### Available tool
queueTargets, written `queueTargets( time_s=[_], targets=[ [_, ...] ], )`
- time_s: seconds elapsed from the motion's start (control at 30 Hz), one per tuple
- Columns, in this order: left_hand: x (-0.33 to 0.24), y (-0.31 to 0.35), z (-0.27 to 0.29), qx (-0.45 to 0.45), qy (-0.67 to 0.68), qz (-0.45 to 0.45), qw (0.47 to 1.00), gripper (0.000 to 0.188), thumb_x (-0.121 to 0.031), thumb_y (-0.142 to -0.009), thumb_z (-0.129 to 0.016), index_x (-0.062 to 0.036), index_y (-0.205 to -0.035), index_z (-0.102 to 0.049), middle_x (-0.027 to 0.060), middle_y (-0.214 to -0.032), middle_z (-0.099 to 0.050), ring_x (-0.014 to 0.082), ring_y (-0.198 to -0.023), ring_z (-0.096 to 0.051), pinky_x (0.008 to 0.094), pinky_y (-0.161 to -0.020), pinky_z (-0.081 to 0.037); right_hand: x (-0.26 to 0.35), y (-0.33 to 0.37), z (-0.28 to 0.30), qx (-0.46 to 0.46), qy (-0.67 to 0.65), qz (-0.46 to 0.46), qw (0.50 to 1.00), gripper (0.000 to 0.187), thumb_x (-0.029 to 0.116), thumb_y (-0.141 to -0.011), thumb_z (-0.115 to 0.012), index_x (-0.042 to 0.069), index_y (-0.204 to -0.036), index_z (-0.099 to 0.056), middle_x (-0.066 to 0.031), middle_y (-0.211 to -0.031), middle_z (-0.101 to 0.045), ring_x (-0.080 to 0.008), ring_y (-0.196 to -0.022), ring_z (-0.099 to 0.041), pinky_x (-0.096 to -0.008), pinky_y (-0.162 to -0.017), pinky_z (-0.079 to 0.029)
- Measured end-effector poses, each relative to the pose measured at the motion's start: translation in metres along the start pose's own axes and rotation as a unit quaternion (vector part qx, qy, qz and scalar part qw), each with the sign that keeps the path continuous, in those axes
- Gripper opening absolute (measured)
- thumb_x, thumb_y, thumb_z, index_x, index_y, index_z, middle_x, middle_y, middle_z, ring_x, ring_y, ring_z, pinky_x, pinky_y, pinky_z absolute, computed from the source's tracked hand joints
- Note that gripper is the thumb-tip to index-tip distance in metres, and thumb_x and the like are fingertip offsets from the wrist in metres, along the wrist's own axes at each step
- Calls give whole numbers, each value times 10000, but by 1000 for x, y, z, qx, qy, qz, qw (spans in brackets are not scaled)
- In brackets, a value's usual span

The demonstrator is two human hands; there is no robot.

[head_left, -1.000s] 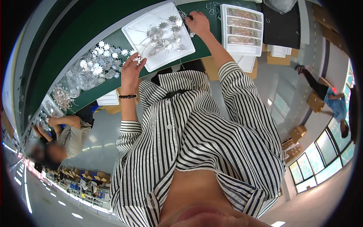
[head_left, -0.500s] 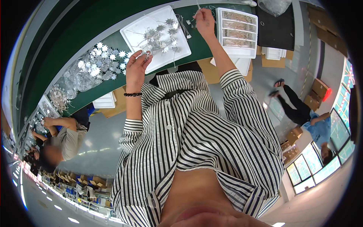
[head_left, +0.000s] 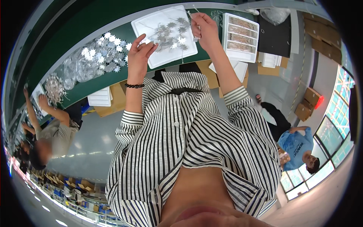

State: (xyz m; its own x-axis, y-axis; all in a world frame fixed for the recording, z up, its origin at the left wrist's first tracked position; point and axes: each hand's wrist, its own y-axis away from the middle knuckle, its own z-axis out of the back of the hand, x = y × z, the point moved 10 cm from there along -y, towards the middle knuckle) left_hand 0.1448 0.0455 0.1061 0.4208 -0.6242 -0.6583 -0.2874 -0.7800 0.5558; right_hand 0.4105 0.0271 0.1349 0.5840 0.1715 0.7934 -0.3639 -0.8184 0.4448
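"Star-shaped pieces (head_left: 172,36): what are they in?"

"One white tray (head_left: 168,56), upper centre of the frame. They overlap among thin wires, mostly in its middle and right; its lower part is bare. More loose stars (head_left: 109,45) are heaped on the green table (head_left: 96,85), upper left, next to crumpled clear plastic (head_left: 73,72)."

"Another container?"

"One divided tray (head_left: 242,58), also white, upper right: four compartments, each with thin brownish strands (head_left: 242,38) in it."

"Where is there open room?"

"A bare green strip runs along the table's front edge, below the loose heap. A narrow gap separates the two trays."

"And the hands?"

"Two. The right hand (head_left: 206,30) is at that gap, upper centre, its grip narrow on a thin pale strand (head_left: 195,8). The left hand (head_left: 140,55) is at the white tray's left edge, fingers partly spread; whether something small sits between them, I cannot tell."

"Counts?"

"Two trays, four compartments, one black mat (head_left: 274,38) right of the divided tray, one dark bracelet (head_left: 134,86) on the left wrist."
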Motion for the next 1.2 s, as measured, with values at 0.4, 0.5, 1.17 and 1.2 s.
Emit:
queueTargets(
  time_s=[0.4, 0.5, 1.17, 1.2],
  targets=[
    [-101, 54, -18, -67, -149, -186, 969, 343, 14, -858, -696, 17, -1194, -628, 104, -1009, -633, 212, -890, -706, 254, -829, -565, 25, 101, -137, 21, 288, 180, 940, 108, 84, -879, -691, -23, -871, -685, 9, -668, -580, -64, -518, -409, -191, -472, -331],
    [-109, 64, -21, -74, -163, -203, 963, 340, 17, -853, -697, 9, -1187, -634, 98, -1009, -633, 197, -886, -703, 241, -815, -558, 36, 113, -147, 21, 326, 227, 917, 109, 81, -881, -700, -26, -879, -683, 10, -684, -588, -60, -546, -426, -183, -497, -346],
    [-110, 74, -18, 16, 59, -203, 977, 239, 69, -877, -676, -14, -1059, -545, 101, -983, -639, 221, -994, -695, 280, -883, -549, 47, 133, -161, 27, 294, 239, 925, 127, 82, -925, -703, -37, -946, -664, 7, -737, -597, -48, -625, -452, -173, -571, -378],
    [-111, 75, -18, 11, 57, -206, 977, 241, 73, -875, -680, -18, -1046, -536, 103, -989, -637, 224, -996, -696, 282, -883, -550, 47, 133, -163, 30, 293, 238, 926, 127, 83, -926, -703, -36, -945, -663, 7, -736, -596, -47, -625, -451, -173, -570, -378]
  ],
)
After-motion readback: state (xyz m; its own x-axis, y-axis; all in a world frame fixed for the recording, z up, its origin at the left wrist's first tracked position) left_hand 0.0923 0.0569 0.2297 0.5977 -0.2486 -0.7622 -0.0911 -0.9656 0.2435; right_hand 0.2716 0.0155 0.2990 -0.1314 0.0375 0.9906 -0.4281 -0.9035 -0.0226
